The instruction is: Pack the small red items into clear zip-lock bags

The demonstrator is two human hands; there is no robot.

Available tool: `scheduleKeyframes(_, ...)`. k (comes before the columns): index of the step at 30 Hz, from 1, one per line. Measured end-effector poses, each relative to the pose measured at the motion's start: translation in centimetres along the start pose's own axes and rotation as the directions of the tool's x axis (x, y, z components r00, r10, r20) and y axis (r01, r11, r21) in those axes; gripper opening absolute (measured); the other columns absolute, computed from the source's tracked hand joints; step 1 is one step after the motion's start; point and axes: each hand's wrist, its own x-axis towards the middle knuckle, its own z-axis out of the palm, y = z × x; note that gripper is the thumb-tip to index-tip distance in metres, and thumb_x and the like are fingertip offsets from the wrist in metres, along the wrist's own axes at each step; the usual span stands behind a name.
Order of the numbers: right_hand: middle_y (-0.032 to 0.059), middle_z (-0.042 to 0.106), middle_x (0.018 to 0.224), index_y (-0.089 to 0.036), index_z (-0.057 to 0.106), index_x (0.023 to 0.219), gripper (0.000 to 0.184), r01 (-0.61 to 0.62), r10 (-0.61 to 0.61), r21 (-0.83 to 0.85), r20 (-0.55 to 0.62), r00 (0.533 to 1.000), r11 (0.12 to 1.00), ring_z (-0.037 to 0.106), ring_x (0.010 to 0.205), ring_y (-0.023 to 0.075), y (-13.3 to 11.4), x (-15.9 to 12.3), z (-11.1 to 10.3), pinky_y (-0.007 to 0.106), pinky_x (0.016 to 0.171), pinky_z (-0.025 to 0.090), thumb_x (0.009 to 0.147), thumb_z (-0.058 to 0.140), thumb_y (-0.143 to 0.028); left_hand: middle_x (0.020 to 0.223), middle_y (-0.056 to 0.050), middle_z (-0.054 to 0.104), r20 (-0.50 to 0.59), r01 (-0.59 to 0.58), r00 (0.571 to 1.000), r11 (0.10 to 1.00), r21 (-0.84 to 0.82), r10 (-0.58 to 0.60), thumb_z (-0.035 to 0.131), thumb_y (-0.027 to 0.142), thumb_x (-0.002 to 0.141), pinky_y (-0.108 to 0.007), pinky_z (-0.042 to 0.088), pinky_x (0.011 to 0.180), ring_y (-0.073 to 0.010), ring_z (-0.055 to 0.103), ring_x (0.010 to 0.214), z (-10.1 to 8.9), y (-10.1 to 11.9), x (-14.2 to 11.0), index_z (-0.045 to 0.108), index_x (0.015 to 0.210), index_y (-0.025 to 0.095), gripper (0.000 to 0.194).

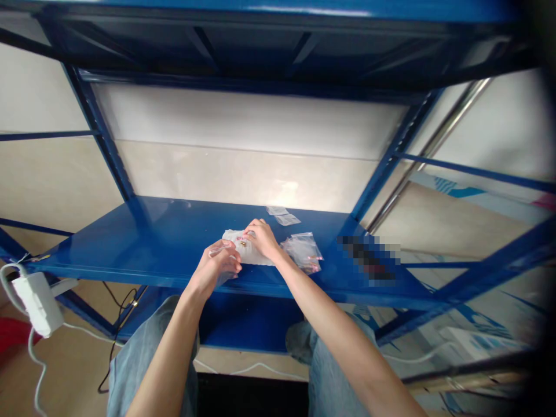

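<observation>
The left hand (215, 263) comes in at a slant, its fingers curled around a clear thin plastic bag (225, 278). The right hand (263, 237) bends down over the white soft sheet (255, 256) on the blue metal shelf (152, 237), fingertips close together beside the small gold and pink pieces (243, 244) (whether it grips one, I cannot tell). Transparent flat bags (304, 248) lie near the right wrist.

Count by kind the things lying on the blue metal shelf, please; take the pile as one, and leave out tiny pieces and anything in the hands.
White, soft-looking sheet: 1
Pile of clear plastic bags with pinkish contents: 1
Flat, whitish plastic bags at the back: 2
Dark, elongated object, pixelated: 1
Total: 5
</observation>
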Motion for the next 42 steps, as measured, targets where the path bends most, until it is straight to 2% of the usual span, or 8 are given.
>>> scheduleKeyframes(13,0.0064,0.065,0.104,-0.020,0.077,0.085,0.006,-0.092,0.094,-0.049,0.037,0.995,0.995,0.053,0.102,0.0223,-0.7,0.2,0.2,0.033,0.091,0.041,0.087,0.072,-0.023,0.075,-0.003,0.069,0.043,0.026,0.999,0.998,0.065,-0.029,0.074,0.047,0.079,-0.026,0.053,0.050,-0.0161,0.065,0.057,0.4,0.0,-0.6,0.059,0.090,0.018,0.034)
scheduleKeyframes(19,0.0068,0.065,0.106,-0.022,0.077,0.085,0.006,-0.082,0.083,-0.035,0.035,0.996,0.996,0.052,0.104,0.0233,-1.2,-0.2,0.2,0.036,0.093,0.040,0.086,0.073,-0.025,0.074,-0.007,0.068,0.145,-0.020,0.989,0.986,0.166,-0.005,0.068,0.047,0.085,-0.026,0.053,0.051,-0.0167,0.064,0.060,0.8,0.0,-0.8,0.063,0.080,0.015,0.033)
scheduleKeyframes(24,0.0073,0.067,0.101,-0.018,0.075,0.085,0.006,-0.140,0.162,0.222,-0.084,0.983,0.965,0.057,0.103,0.0221,-2.3,0.6,-1.3,0.037,0.094,0.044,0.087,0.070,-0.019,0.078,-0.008,0.070,0.158,0.013,0.987,0.983,0.182,-0.043,0.071,0.047,0.083,-0.027,0.054,0.053,-0.0170,0.065,0.061,0.6,-0.3,-0.7,0.065,0.082,0.016,0.032)
scheduleKeyframes(28,0.0064,0.067,0.113,-0.020,0.074,0.095,0.010,0.028,-0.075,0.554,0.063,0.995,0.832,0.063,0.103,0.0189,-5.2,0.9,-4.6,0.033,0.088,0.049,0.091,0.067,-0.026,0.080,-0.009,0.071,0.166,0.009,0.985,0.985,0.172,-0.038,0.073,0.048,0.082,-0.027,0.055,0.057,-0.0168,0.067,0.063,0.3,-0.3,-0.4,0.065,0.083,0.016,0.034)
scheduleKeyframes(31,0.0055,0.067,0.115,-0.022,0.076,0.091,0.006,0.154,-0.297,0.506,0.217,0.930,0.849,0.060,0.113,0.0204,-7.5,0.2,-6.5,0.036,0.098,0.047,0.089,0.071,-0.022,0.078,-0.009,0.071,0.174,-0.001,0.984,0.984,0.179,-0.030,0.075,0.048,0.080,-0.028,0.055,0.057,-0.0171,0.067,0.062,0.3,-0.3,-0.2,0.068,0.083,0.014,0.034)
scheduleKeyframes(34,0.0055,0.067,0.119,-0.023,0.078,0.090,0.010,0.188,-0.332,0.425,0.297,0.895,0.885,0.060,0.113,0.0206,-8.3,-0.4,-6.8,0.037,0.102,0.045,0.091,0.068,-0.021,0.077,-0.009,0.072,0.163,0.029,0.985,0.980,0.195,-0.061,0.079,0.047,0.077,-0.026,0.054,0.055,-0.0168,0.067,0.060,0.2,-0.4,-0.2,0.068,0.083,0.013,0.035)
scheduleKeyframes(39,0.0068,0.072,0.102,-0.018,0.077,0.088,0.016,0.051,-0.112,0.388,0.135,0.984,0.920,0.067,0.092,0.0173,-4.9,-0.7,-4.6,0.030,0.085,0.049,0.095,0.063,-0.022,0.077,-0.007,0.071,0.110,0.006,0.994,0.996,0.091,-0.016,0.078,0.045,0.078,-0.026,0.054,0.057,-0.0160,0.067,0.061,-0.1,-0.5,-0.4,0.065,0.087,0.016,0.034)
scheduleKeyframes(42,0.0051,0.073,0.088,-0.018,0.077,0.087,0.009,-0.101,0.072,0.240,0.125,0.990,0.966,0.065,0.081,0.0169,-2.5,-1.1,-3.0,0.027,0.078,0.047,0.090,0.069,-0.019,0.074,-0.005,0.070,0.053,-0.004,0.999,0.999,0.040,0.002,0.078,0.046,0.077,-0.027,0.054,0.056,-0.0161,0.067,0.060,-0.2,-0.4,-0.3,0.064,0.091,0.016,0.036)
